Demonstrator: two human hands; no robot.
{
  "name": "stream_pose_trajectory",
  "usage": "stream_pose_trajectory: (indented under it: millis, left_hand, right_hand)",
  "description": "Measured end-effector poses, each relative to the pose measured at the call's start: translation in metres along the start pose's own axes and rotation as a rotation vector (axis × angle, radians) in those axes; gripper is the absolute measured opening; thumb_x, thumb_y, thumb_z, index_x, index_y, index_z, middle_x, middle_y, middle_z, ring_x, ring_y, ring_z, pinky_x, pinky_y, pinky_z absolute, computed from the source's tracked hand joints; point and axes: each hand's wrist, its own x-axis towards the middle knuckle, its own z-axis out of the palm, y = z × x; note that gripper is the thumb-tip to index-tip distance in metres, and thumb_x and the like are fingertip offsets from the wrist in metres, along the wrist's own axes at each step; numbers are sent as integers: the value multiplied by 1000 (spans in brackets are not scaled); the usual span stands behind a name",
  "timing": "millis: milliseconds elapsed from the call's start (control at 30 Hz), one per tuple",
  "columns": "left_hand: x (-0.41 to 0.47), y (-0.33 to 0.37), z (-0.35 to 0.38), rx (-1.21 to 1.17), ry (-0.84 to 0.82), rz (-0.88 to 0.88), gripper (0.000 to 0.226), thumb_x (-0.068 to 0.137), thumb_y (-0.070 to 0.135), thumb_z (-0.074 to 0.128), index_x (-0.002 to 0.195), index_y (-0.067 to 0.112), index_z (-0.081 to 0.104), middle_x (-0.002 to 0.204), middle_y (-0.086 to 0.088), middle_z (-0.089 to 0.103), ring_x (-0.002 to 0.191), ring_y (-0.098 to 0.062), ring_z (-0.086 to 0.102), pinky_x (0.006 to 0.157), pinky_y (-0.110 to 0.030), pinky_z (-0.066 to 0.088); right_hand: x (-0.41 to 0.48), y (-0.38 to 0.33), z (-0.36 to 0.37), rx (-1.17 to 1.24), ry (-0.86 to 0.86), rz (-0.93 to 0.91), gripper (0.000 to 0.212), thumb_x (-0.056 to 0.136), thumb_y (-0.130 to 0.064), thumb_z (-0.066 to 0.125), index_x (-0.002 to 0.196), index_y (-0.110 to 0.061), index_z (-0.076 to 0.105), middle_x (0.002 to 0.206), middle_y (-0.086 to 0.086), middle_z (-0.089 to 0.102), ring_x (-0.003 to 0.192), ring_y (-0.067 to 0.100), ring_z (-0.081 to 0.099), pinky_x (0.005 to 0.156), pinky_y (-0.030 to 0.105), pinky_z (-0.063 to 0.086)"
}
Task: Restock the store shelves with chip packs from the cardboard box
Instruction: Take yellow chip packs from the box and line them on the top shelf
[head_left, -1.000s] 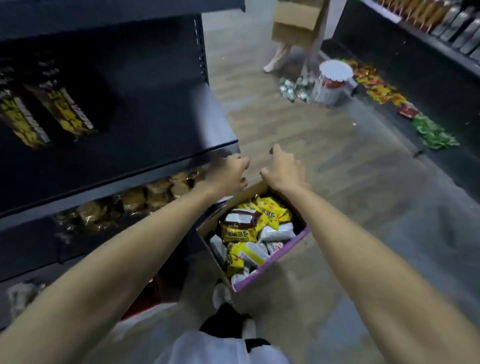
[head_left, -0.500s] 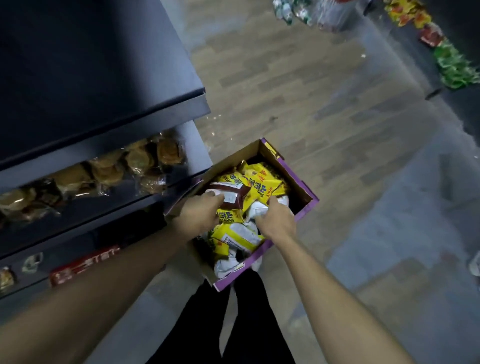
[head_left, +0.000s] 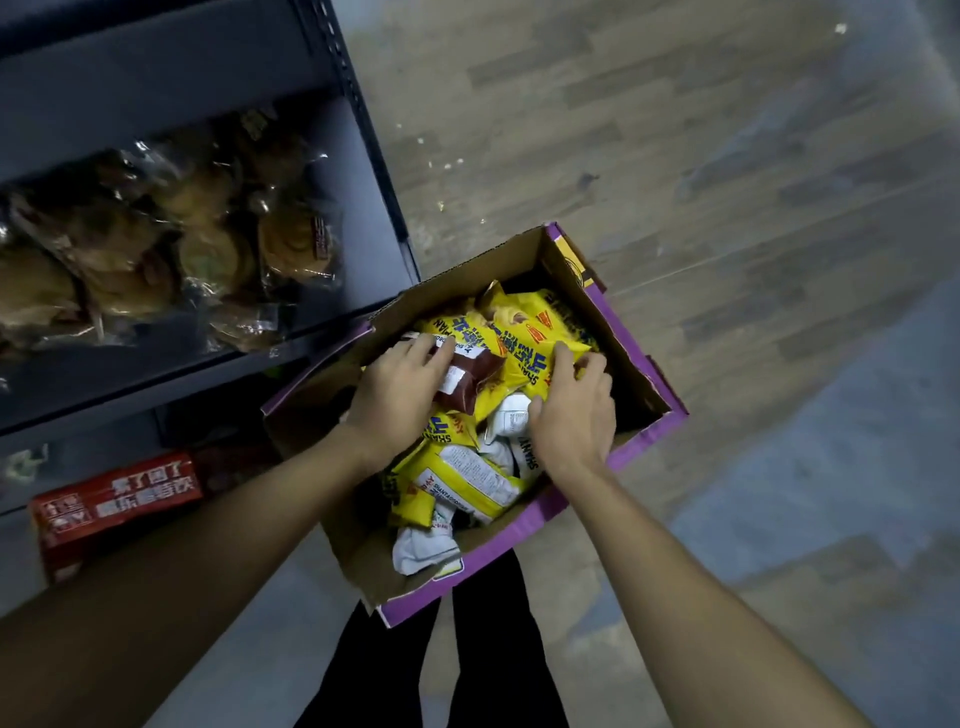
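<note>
In the cardboard box (head_left: 567, 266), a brown pack (head_left: 470, 382) is touched by the relaxed left hand (head_left: 397, 397). A yellow chip pack (head_left: 524, 356) is pinched by the right hand (head_left: 571, 413).

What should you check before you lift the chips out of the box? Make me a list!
1. Left hand lies on the brown pack; firm grip: cannot tell.
2. Right hand curls its fingers over the yellow pack: ok.
3. Cardboard box open at the top: ok.
4. Shelf has bare room beside the wrapped pastries: ok.
5. Both packs free of the packs around them: cannot tell.
</note>
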Motion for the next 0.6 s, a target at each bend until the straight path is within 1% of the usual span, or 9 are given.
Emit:
stream_pose_trajectory:
  millis: [67,133,200,267,300,367,433,500,600]
  left_hand:
    - [1,-1,5,-30,18,-15,79,54,16,87,128,9,61,113,-12,66,96,-29,65,74,-32,53]
    - [2,-1,6,-22,-3,-12,74,59,19,84,129,10,60,113,-10,65,96,-30,65,73,-35,51]
    - [3,-2,3,-4,-31,-22,62,66,20,78,124,14,57,106,-8,65,90,-30,64,71,-36,45]
    - [2,-4,-7,-6,-61,-33,51,69,18,73,115,15,51,95,-7,62,81,-31,63,70,-38,43]
    - [0,-6,-15,-32,-77,-29,50,70,19,72,113,14,47,90,-7,61,76,-32,62,69,-39,45]
    - [-6,-8,-33,-117,-97,0,48,72,20,72,112,12,46,85,-9,59,70,-35,61,61,-38,47]
    - [-11,-8,-53,-234,-113,-3,41,77,22,69,112,10,49,84,-10,59,70,-36,60,53,-35,42]
    - [-11,-6,-68,-342,-137,-91,34,82,25,61,111,12,49,87,-11,61,77,-37,59,54,-35,39]
    - [-4,1,-81,-450,-231,-198,28,87,27,54,109,14,45,91,-11,62,84,-36,58,59,-37,44]
  right_hand:
    - [6,3,8,-69,-14,6,80,80,-25,73,147,-25,28,145,15,29,113,31,44,86,39,44]
    - [13,6,15,-144,-1,-13,84,76,-28,78,146,-23,31,151,15,27,113,31,45,82,37,45]
    - [18,5,13,-217,17,-68,71,76,-22,78,137,-20,41,146,11,36,109,29,51,71,35,44]
    - [19,4,1,-197,-27,-112,48,85,-8,65,128,-16,45,136,8,42,105,30,56,61,35,37]
    - [18,4,-8,-171,-50,-132,40,89,-3,57,125,-15,46,131,7,45,102,30,59,59,35,34]
    - [15,3,-30,-167,-48,-193,29,93,1,45,118,-12,51,122,7,53,97,32,62,59,35,32]
    - [12,1,-53,-177,-54,-250,24,94,1,41,109,-10,56,114,10,58,95,35,62,60,35,32]
    - [12,0,-72,-179,-67,-301,23,93,1,39,104,-7,57,108,12,59,92,38,61,60,36,33]
    - [15,2,-89,-215,-67,-340,24,93,2,39,107,-6,56,107,14,58,92,40,61,63,38,33]
